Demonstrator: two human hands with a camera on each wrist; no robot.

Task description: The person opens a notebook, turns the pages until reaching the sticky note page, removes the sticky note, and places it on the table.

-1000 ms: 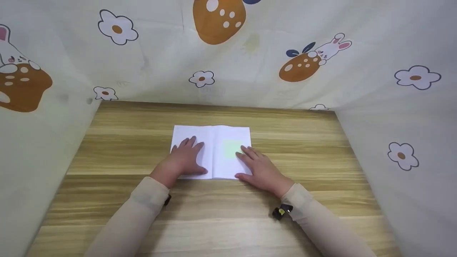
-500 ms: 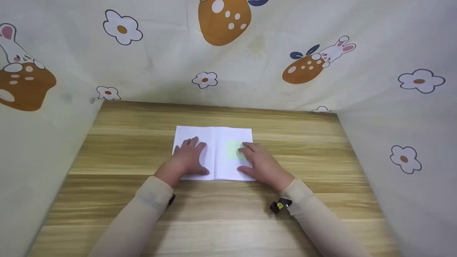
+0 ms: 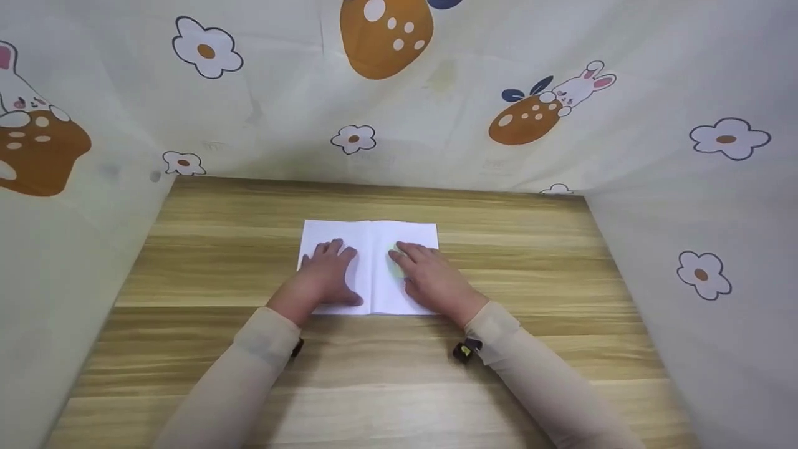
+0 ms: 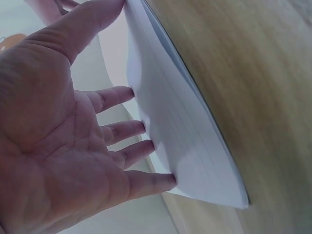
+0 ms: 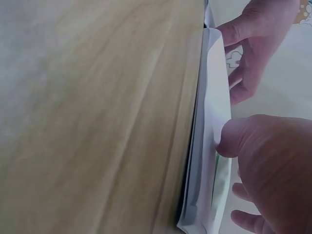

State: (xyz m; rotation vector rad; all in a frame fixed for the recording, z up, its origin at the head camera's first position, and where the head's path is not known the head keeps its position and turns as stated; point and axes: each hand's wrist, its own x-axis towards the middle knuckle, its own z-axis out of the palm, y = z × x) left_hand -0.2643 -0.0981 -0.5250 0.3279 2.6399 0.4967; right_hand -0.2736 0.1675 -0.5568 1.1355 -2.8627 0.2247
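Observation:
An open notebook (image 3: 385,296) with white pages lies flat on the wooden table. My left hand (image 3: 323,279) is spread over its left page. In the left wrist view, straight fingertips of that hand (image 4: 63,131) press the paper, thumb apart from them. On the right page sits a pale green sticky note (image 3: 394,267), mostly hidden under my right hand (image 3: 440,284). The right fingers extend across the note, and in the right wrist view its thumb (image 5: 233,139) touches the page beside the note's green edge (image 5: 216,178).
The wooden tabletop (image 3: 530,249) surrounds the notebook. A pale cloth (image 3: 262,118) printed with flowers and rabbits hangs behind and on both sides. A dark strap device (image 3: 462,351) is on the right wrist.
My right hand has slid left and slightly forward from the page's outer edge, covering most of the green sticky note. The left hand stays in place on the left page.

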